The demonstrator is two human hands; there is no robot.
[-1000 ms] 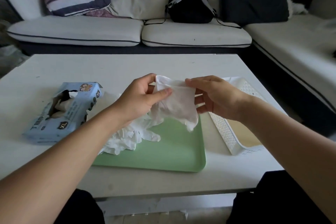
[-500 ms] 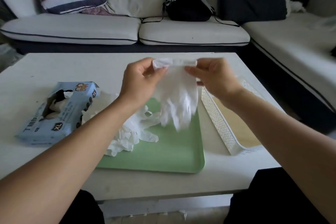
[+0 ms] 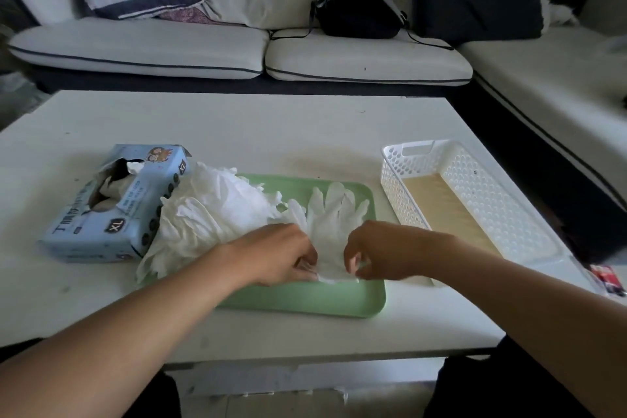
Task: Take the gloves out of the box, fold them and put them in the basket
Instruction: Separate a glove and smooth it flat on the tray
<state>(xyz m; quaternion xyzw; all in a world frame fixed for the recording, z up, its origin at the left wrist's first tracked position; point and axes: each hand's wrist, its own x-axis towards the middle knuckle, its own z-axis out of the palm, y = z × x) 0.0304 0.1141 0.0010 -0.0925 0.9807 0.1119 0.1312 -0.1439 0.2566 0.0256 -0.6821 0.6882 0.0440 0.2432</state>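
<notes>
A white glove (image 3: 332, 220) lies flat on the green tray (image 3: 339, 299), fingers pointing away from me. My left hand (image 3: 281, 254) pinches the left corner of its cuff and my right hand (image 3: 380, 251) pinches the right corner, both low on the tray. A heap of several loose white gloves (image 3: 210, 214) lies on the tray's left part, spilling onto the table. The light blue glove box (image 3: 115, 207) lies left of the heap with its torn opening facing up. The white perforated basket (image 3: 475, 200) stands right of the tray, with only its tan floor showing inside.
All of this rests on a white low table (image 3: 237, 132). Behind it runs a sofa with cushions and a black backpack (image 3: 356, 0). A small red packet (image 3: 609, 280) lies at the table's right edge.
Both hands came down from chest height with the glove held by its cuff. The glove now lies spread flat on the tray instead of hanging in the air.
</notes>
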